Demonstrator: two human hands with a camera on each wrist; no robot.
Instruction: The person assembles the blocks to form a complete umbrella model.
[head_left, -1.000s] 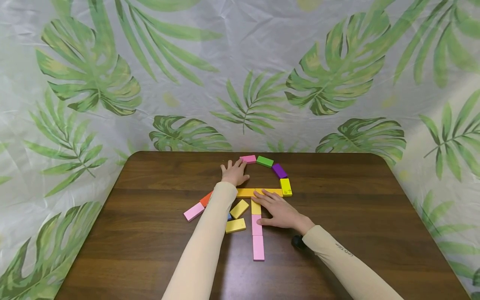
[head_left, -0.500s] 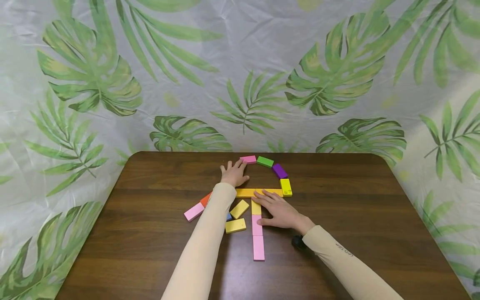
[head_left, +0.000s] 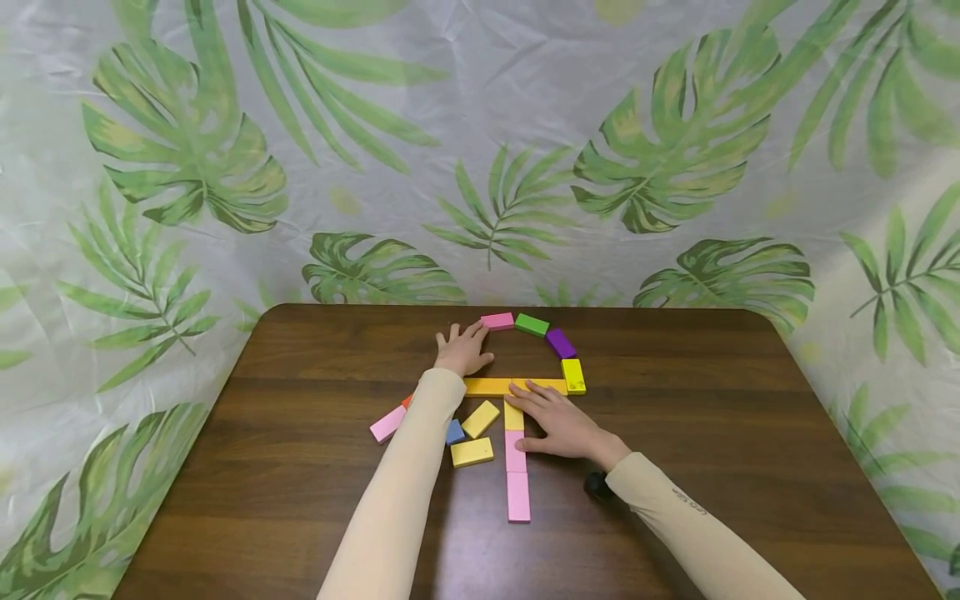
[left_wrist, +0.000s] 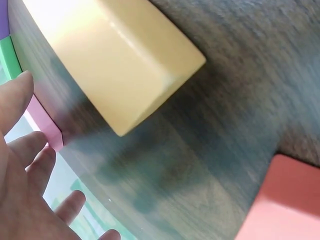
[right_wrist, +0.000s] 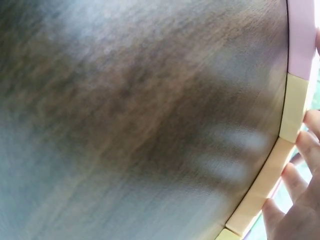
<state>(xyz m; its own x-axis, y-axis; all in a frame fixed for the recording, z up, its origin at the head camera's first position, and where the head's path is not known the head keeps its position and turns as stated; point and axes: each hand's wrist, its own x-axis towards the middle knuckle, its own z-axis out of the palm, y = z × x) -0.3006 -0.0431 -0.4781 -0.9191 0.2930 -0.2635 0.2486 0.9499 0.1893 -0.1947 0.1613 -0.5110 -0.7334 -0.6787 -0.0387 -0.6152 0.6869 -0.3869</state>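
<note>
My left hand (head_left: 462, 350) is at the far edge of the arc of blocks, fingers spread. In the head view, its index fingertip meets the left end of a pink block (head_left: 497, 322); in the left wrist view, fingers (left_wrist: 37, 142) touch that pink block (left_wrist: 42, 117). My right hand (head_left: 558, 421) lies flat with extended fingers over the orange block row (head_left: 551, 385) and the yellow block (head_left: 513, 414) below it. Its thumb rests on a light pink block (head_left: 515, 454). The right wrist view shows fingers (right_wrist: 295, 182) along the orange block (right_wrist: 262, 185).
Green (head_left: 532, 325), purple (head_left: 561, 343) and bright yellow (head_left: 573, 377) blocks continue the arc. Loose yellow blocks (head_left: 472, 452), a blue block (head_left: 455, 432) and a light pink block (head_left: 387, 423) lie near my left sleeve. The wooden table (head_left: 675, 400) meets a leaf-patterned cloth (head_left: 517, 108).
My left hand and forearm have shifted slightly left, showing more of the blue block and covering more of the red one. The right hand stays in place.
</note>
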